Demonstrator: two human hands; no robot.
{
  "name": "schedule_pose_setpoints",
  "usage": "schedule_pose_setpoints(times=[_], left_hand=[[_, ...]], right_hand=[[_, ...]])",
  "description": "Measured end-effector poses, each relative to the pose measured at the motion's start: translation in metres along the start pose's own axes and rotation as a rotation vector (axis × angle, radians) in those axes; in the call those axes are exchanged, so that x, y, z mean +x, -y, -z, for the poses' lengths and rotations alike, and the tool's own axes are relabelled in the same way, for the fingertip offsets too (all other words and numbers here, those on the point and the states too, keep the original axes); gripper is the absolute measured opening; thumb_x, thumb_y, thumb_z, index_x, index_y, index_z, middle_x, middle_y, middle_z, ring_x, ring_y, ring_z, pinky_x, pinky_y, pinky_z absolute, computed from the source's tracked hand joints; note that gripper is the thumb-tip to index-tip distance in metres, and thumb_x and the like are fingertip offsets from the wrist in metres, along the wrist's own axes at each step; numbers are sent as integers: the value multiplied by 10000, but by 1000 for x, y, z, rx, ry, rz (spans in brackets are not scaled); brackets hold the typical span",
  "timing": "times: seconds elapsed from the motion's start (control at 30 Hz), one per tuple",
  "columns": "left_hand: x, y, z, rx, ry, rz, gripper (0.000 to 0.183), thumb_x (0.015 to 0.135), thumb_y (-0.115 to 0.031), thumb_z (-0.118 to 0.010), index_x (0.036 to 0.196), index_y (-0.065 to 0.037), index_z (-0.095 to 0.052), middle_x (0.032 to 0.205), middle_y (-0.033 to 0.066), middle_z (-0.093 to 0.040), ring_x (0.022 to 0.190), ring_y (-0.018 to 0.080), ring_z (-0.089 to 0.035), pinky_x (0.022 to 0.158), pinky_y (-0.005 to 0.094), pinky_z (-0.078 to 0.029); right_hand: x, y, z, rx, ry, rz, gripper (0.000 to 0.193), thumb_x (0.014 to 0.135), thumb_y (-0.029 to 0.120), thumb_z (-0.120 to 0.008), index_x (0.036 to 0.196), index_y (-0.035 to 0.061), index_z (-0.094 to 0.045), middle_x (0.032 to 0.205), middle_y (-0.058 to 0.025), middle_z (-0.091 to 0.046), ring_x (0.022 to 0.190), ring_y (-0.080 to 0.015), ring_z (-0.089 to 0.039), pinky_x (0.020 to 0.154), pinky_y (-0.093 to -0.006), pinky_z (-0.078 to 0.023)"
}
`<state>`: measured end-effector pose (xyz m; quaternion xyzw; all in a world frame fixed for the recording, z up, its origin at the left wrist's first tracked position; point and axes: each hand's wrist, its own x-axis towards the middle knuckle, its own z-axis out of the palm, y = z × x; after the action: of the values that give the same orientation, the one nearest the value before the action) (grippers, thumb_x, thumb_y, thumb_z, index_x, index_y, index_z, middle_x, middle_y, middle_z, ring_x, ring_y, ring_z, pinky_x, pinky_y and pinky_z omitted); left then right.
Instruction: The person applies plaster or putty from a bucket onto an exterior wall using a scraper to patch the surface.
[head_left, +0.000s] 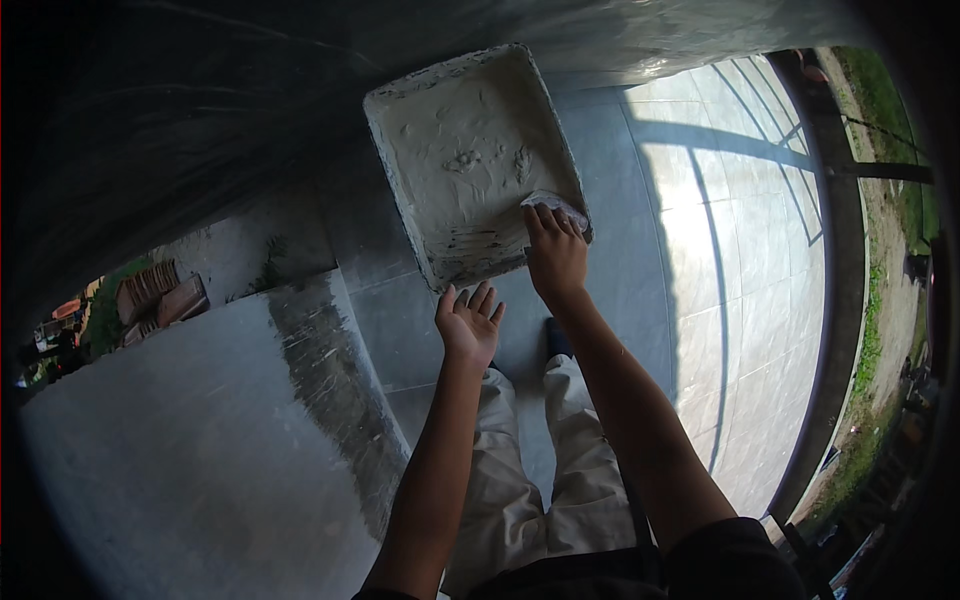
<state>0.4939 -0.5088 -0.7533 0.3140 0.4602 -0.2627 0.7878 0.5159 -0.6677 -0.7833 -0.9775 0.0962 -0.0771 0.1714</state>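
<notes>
A rectangular tray (401,213) holds a wet, off-white paste (465,120) that looks like plaster or putty, with ridges and scrape marks across it. At the tray's near right corner, my right hand (556,258) grips a pale, paste-smeared flat piece (562,206); its exact kind is partly hidden under my fingers. My left hand (470,326) is just below the tray's near edge, palm turned up and fingers spread. Nothing lies in that palm, and whether a fingertip touches the rim I cannot tell.
Grey tiled floor (630,290) lies under the tray, sunlit farther right. A dark wall (230,110) rises beyond the tray. On the left is a pale raised surface (200,430) with a rough dark strip (325,380). Reddish bricks or tiles (160,300) are stacked behind it. My feet stand close below.
</notes>
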Motion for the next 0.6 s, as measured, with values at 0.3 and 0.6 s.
schedule_pose_setpoints(times=[0.3,0.6], left_hand=[[0,4,4,-63,40,16,865,970,-478,-443,1543,29,-39,1496,193,-383,1447,286,-291,1176,438,-227],[-1,11,3,-62,84,29,927,972,-470,-454,1539,17,94,1566,226,-266,1490,308,-207,1202,442,-167]], right_hand=[[-36,7,24,132,131,214,338,800,34,-565,1135,39,-605,1146,-130,-645,1094,-334,-629,946,-437,-492],[16,-7,24,90,-51,265,352,794,7,-563,1132,75,-634,1135,-91,-677,1069,-290,-643,936,-403,-499]])
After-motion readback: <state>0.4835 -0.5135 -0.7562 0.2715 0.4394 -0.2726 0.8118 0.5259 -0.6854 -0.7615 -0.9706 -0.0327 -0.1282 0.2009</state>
